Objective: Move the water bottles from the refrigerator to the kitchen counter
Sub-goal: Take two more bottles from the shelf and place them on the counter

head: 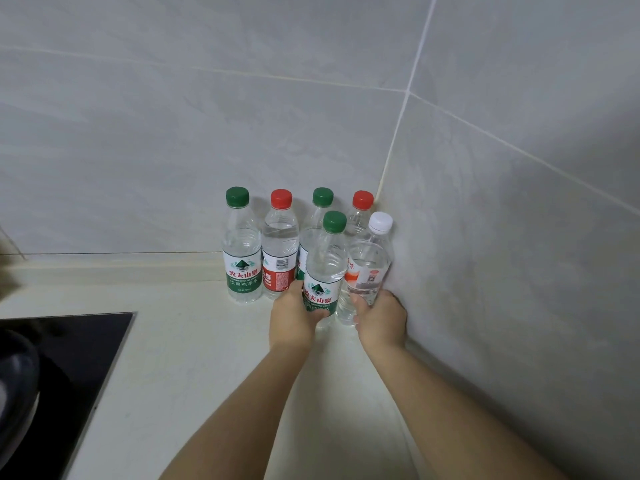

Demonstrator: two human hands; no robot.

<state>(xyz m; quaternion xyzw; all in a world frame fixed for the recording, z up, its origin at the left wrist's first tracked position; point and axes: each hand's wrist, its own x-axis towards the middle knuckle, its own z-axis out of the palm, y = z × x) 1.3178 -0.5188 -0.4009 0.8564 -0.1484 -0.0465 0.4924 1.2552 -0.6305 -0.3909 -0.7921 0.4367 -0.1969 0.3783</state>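
Several clear water bottles stand in the corner of the cream kitchen counter [194, 341]. Along the back wall, left to right, are a green-capped bottle [241, 251], a red-capped bottle [280, 247], another green-capped bottle [320, 216] and a second red-capped bottle [360, 213], the last two partly hidden. In front of them, my left hand [294, 318] grips the lower part of a green-capped, green-labelled bottle [327, 265]. My right hand [381, 322] grips the base of a white-capped bottle [369, 265], which tilts slightly toward the right wall. The refrigerator is not in view.
Grey tiled walls [502, 237] meet in a corner right behind the bottles; the right wall is close to my right hand. A black cooktop [69, 358] is set into the counter at the left, with a dark pan [14, 375] on it at the frame's edge.
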